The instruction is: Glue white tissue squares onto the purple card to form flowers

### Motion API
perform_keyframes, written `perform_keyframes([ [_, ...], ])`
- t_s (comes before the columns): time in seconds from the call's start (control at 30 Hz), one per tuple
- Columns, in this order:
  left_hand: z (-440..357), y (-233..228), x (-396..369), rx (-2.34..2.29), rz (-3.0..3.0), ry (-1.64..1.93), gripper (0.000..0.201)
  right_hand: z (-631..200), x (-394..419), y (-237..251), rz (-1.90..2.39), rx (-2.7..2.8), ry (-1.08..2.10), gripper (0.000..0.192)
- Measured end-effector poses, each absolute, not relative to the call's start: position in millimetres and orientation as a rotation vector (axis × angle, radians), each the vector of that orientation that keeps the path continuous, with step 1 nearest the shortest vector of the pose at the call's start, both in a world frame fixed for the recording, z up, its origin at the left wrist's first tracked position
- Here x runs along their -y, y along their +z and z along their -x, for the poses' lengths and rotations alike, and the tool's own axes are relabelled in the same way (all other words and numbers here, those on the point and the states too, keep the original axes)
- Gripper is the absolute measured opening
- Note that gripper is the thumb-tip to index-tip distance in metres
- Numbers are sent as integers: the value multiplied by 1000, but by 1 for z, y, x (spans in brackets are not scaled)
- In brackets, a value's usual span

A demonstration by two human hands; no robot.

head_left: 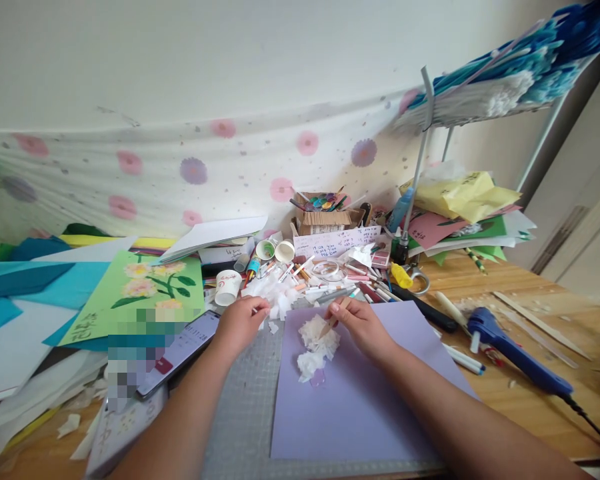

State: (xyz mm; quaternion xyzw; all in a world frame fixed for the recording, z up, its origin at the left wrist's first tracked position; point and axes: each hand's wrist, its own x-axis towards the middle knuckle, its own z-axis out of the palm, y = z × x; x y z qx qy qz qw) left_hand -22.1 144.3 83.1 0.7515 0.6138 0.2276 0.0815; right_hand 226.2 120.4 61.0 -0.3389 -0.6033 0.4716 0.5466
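On a sheet of purple paper point(370, 400) sit crumpled white tissue-paper petals point(316, 337), bunched into a flower shape. Below the upper bunch lies a smaller white tuft point(307, 365), beside a shiny wet-looking patch point(319, 379). My right hand point(363, 327) is closed on a thin wooden stick point(327, 329), its tip down at the bunch. Left of the paper, my left hand point(243, 325) hovers with thumb and fingers pinched, close to a heap of torn white tissue point(275, 290). Whatever that pinch holds is hidden.
A grey cutting mat point(245, 407) lies under the paper. To the right rests a blue glue gun point(515, 353) with its cord. Markers, paper cups point(227, 288) and a cardboard box point(325, 219) crowd the back. A phone point(180, 353) and green flower picture point(145, 287) lie left.
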Motion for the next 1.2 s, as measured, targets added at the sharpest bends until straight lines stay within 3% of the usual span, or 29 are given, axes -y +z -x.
perform_keyframes([
  [0.6,36,79,-136,-1501,-1898,748,19,-229,-121,58,852,1410,1095,37],
  [0.87,19,94,-90,-1166,-1660,912,16,-227,-123,57,833,1411,1023,36],
  [1.0,2,83,-65,-928,-1501,693,18,-230,-118,73,848,1425,949,29],
  [1.2,-27,62,-62,-1106,-1751,530,8,-235,-53,100,756,1852,627,12],
])
